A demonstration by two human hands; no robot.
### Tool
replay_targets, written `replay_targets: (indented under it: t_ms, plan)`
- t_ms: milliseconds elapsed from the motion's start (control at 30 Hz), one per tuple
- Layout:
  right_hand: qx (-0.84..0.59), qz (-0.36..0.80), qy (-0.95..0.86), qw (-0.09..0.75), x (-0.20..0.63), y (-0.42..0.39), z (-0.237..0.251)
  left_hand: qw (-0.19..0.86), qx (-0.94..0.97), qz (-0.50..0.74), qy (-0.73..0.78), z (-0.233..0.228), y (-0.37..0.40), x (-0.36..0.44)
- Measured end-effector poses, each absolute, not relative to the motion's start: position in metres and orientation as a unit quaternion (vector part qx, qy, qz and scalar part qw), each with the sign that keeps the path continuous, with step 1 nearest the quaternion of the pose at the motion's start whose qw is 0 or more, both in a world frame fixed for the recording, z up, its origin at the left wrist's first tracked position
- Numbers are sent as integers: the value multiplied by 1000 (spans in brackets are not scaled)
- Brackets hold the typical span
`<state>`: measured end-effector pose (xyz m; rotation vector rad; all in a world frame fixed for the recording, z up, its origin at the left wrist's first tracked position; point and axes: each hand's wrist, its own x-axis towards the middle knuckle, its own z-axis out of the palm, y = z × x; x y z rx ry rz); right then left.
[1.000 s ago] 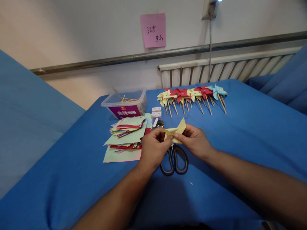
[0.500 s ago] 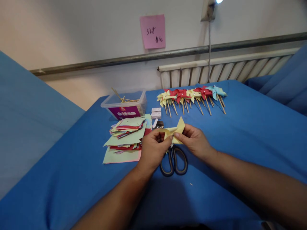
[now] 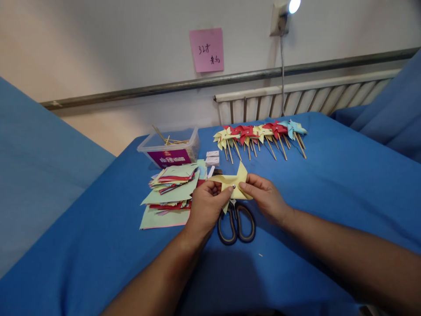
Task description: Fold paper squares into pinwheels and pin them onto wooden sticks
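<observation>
1. Two bare hands work on one yellow paper pinwheel [image 3: 227, 181], held above the surface [image 3: 315, 188] between its far and near edges. One metal pin head [image 3: 233, 186] shows near its middle.
2. The left hand [image 3: 206, 204] grips the paper's left side, its thumb beside the pin. The fingers of the right hand [image 3: 265, 197] pinch the right side.
3. One pair of black-handled scissors [image 3: 234, 214] lies just below the pinwheel, handles toward the near edge, blades mostly hidden.
4. Along the far edge, finished pinwheels [image 3: 247, 134] in yellow, red and blue stand in a row on wooden sticks. Six fronts can be made out; overlap prevents a full count.
5. One clear tub [image 3: 173, 157] of sticks sits at the far left corner. In front lie piled colored papers [image 3: 174, 176], too many to count.
6. Two small white boxes [image 3: 212, 161] are stacked beside the tub; one tiny scrap [image 3: 260, 254] lies nearer the front.
7. Blue cloth covers the surface. On the wall [image 3: 131, 39] behind are one pink handwritten note [image 3: 206, 50], one pipe [image 3: 171, 87], one radiator [image 3: 307, 101] and one outlet [image 3: 275, 19] with a cord.
</observation>
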<state>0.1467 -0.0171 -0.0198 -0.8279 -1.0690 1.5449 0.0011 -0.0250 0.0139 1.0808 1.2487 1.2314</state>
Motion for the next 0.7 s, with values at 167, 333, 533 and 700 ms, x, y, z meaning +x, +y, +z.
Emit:
replay_targets:
  t_ms: [167,333,533,700]
  plan:
    - [-338,647,-440,523,143,-16,-23,523,448,516,509,12,-23,1]
    - [-382,564,-480,553,140,-12,-32,520,470,508,500,6,-22,2]
    - [-471,219,-652,553,156,-6,-28,416,489,542,542,1,-25,2]
    - [-427,-7,-769,476,162,-8,-19,476,530,504,488,-2,-32,8]
